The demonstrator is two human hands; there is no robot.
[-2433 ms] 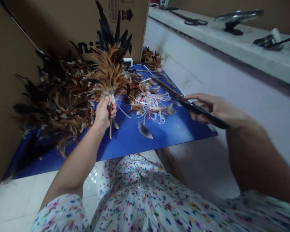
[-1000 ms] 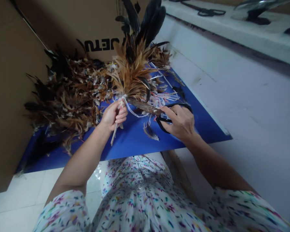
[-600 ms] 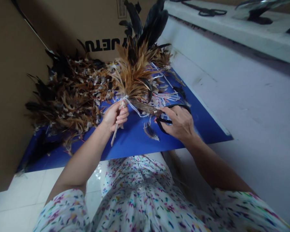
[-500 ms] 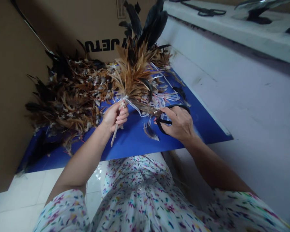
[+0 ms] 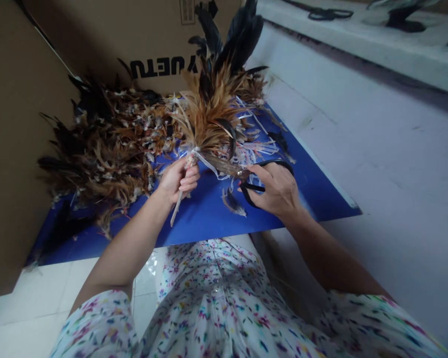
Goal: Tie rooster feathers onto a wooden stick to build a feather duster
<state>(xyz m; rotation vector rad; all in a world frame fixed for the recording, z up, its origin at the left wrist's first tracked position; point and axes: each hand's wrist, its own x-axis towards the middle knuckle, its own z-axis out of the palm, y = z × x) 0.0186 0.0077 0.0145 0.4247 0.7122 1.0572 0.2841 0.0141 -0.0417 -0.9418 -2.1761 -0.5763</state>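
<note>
My left hand (image 5: 179, 183) is closed round the bound lower end of a feather bundle (image 5: 209, 114), whose brown and black feathers fan upward and away. A pale stem pokes out below that fist. White string hangs at the binding. My right hand (image 5: 278, 191) grips black-handled scissors (image 5: 252, 188), fingers in the loops. The scissor blades point left, close to the binding; whether they touch it I cannot tell. A small loose feather (image 5: 233, 203) lies on the blue board (image 5: 209, 223) between my hands.
A large heap of brown feathers (image 5: 112, 144) covers the board's left side. Cardboard (image 5: 115, 30) stands behind and at the left. White string (image 5: 259, 147) lies beyond the scissors. On the right, a pale wall (image 5: 351, 134) borders the board, with another pair of scissors (image 5: 330, 14) on its ledge.
The view has shifted very slightly. Both hands, the feather bundle and the scissors keep nearly the same places and grips.
</note>
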